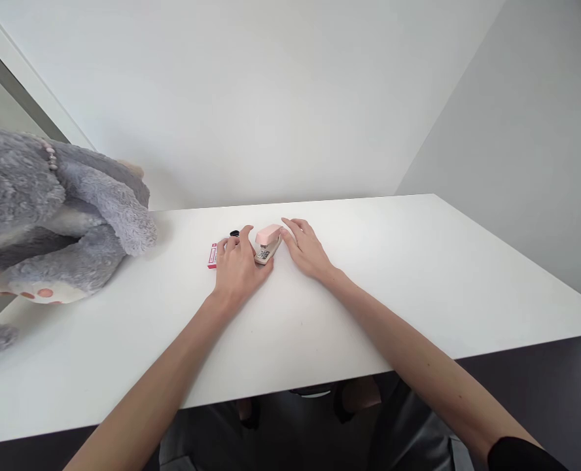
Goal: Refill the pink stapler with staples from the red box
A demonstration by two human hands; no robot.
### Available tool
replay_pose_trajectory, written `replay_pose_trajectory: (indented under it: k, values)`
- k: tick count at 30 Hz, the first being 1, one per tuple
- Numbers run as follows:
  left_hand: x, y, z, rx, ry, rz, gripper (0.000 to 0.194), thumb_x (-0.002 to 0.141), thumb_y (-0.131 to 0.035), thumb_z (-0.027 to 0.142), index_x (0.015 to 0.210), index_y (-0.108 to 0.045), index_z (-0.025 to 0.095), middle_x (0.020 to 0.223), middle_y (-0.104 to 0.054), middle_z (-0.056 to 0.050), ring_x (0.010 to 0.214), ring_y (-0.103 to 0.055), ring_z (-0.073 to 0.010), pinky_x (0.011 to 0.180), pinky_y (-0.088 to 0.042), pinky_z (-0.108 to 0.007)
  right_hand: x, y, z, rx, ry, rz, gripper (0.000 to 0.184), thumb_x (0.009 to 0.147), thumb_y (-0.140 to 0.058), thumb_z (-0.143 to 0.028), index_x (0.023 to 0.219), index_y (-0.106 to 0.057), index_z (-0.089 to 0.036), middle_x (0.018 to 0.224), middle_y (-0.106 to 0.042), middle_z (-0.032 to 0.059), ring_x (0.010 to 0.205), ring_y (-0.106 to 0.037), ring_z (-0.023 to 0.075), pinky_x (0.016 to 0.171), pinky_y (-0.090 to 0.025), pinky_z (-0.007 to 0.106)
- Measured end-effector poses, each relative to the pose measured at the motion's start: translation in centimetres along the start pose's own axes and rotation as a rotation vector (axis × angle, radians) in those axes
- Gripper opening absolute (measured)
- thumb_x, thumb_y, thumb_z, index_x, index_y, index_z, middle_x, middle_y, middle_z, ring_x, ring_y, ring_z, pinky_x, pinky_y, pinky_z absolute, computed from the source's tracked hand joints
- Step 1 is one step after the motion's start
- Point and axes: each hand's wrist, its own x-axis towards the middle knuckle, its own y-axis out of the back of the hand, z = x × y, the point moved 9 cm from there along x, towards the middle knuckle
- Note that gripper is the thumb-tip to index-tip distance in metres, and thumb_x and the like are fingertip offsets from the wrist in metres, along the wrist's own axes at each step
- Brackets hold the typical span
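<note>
A small pink stapler (269,234) with a pale base and a dark printed square on it lies at an angle on the white table (290,340). My left hand (240,265) is around the front end of its base, thumb along the near side and index finger raised apart. The other left fingers are bent over a pink-and-white small box (212,256), partly hidden by them. On the stapler's far right side, my right hand (310,250) has its fingers stretched out, with the thumb at the stapler's rear end.
A small black object (234,233) is partly hidden behind my left fingers. At the left, a large grey plush toy (89,216) with a bead string leans over the table. A white wall (271,98) rises behind the table's far edge, and a grey wall (526,144) stands right.
</note>
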Motion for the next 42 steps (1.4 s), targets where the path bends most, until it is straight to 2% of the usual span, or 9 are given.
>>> replay_pose_trajectory:
  k: [7, 10, 12, 17, 24, 30, 34, 37, 42]
  values:
    - [-0.1, -0.6, 0.2, 0.023, -0.038, -0.028, 0.072, 0.085, -0.068, 0.038, 0.148, -0.041, 0.016, 0.082, -0.071, -0.005, 0.104, -0.067, -0.0374, 0.11, -0.039, -0.053, -0.2, -1.4, -0.1, 0.021, 0.006, -0.124, 0.061, 0.109, -0.035, -0.06, 0.158, -0.05, -0.028, 0.151, -0.056, 0.0133, 0.143, -0.051, 0.0308, 0.122, -0.038, 0.051]
    - [-0.3, -0.5, 0.4, 0.022, -0.057, -0.007, 0.071, 0.087, -0.067, 0.037, 0.149, -0.041, 0.015, 0.107, -0.072, -0.013, 0.113, -0.063, -0.0379, 0.109, -0.042, -0.054, -0.4, -1.8, -0.6, 0.012, 0.061, -0.168, 0.06, 0.109, -0.036, -0.059, 0.161, -0.045, -0.03, 0.158, -0.053, 0.0114, 0.148, -0.047, 0.0305, 0.124, -0.036, 0.052]
    - [-0.3, -0.2, 0.8, 0.005, -0.092, 0.022, 0.068, 0.089, -0.065, 0.034, 0.15, -0.04, 0.016, 0.134, -0.063, -0.019, 0.126, -0.057, -0.0384, 0.109, -0.043, -0.054, -0.5, -2.1, -1.2, 0.016, 0.119, -0.214, 0.06, 0.11, -0.035, -0.057, 0.163, -0.042, -0.03, 0.164, -0.049, 0.0094, 0.152, -0.043, 0.0301, 0.126, -0.034, 0.052]
    - [-0.5, 0.4, 2.0, -0.013, -0.204, 0.023, 0.055, 0.093, -0.057, 0.021, 0.147, -0.046, 0.024, 0.164, -0.043, -0.012, 0.145, -0.041, -0.0365, 0.117, -0.038, -0.055, -1.1, -2.6, -2.9, 0.02, 0.269, -0.315, 0.056, 0.111, -0.034, -0.05, 0.162, -0.041, -0.029, 0.158, -0.058, 0.008, 0.145, -0.054, 0.0292, 0.119, -0.043, 0.051]
    - [-0.1, 0.2, 0.8, 0.026, -0.133, 0.015, 0.043, 0.093, -0.056, 0.02, 0.136, -0.057, 0.024, 0.134, -0.07, -0.009, 0.137, -0.049, -0.0362, 0.113, -0.038, -0.054, -1.3, -3.1, -3.2, -0.058, 0.34, -0.331, 0.059, 0.11, -0.039, -0.043, 0.166, -0.031, -0.029, 0.167, -0.047, 0.0075, 0.151, -0.048, 0.0279, 0.124, -0.036, 0.052]
    - [0.1, 0.7, 0.0, 0.086, -0.106, 0.095, 0.046, 0.092, -0.056, 0.017, 0.138, -0.054, 0.018, 0.132, -0.068, -0.015, 0.133, -0.052, -0.0385, 0.112, -0.04, -0.058, -1.3, -3.1, -2.8, -0.133, 0.297, -0.327, 0.059, 0.108, -0.044, -0.039, 0.164, -0.035, -0.022, 0.162, -0.052, 0.0112, 0.148, -0.051, 0.0289, 0.123, -0.039, 0.051]
    - [-0.1, 1.5, 1.8, 0.007, -0.261, 0.148, 0.055, 0.092, -0.056, 0.015, 0.146, -0.046, 0.018, 0.149, -0.057, -0.017, 0.143, -0.047, -0.0372, 0.116, -0.04, -0.059, -1.3, -3.0, -2.7, -0.129, 0.3, -0.285, 0.051, 0.106, -0.047, -0.031, 0.156, -0.046, -0.022, 0.159, -0.055, 0.0112, 0.146, -0.052, 0.0279, 0.122, -0.041, 0.049]
    - [-0.8, 1.8, 4.0, -0.118, -0.403, 0.128, 0.049, 0.095, -0.057, 0.017, 0.143, -0.049, 0.023, 0.149, -0.057, -0.015, 0.144, -0.049, -0.0338, 0.117, -0.043, -0.057, -1.1, -2.8, -2.6, -0.101, 0.304, -0.232, 0.043, 0.1, -0.048, -0.02, 0.141, -0.059, -0.019, 0.149, -0.062, 0.0121, 0.137, -0.058, 0.0277, 0.116, -0.046, 0.049]
    - [-2.6, 1.0, 7.9, -0.361, -0.602, -0.076, 0.055, 0.099, -0.058, 0.02, 0.151, -0.043, 0.026, 0.159, -0.052, -0.011, 0.151, -0.045, -0.0284, 0.123, -0.043, -0.055, -0.8, -3.3, -1.8, -0.192, 0.225, -0.253, 0.023, 0.099, -0.048, -0.017, 0.112, -0.067, -0.017, 0.119, -0.068, 0.0098, 0.111, -0.062, 0.021, 0.092, -0.053, 0.033]
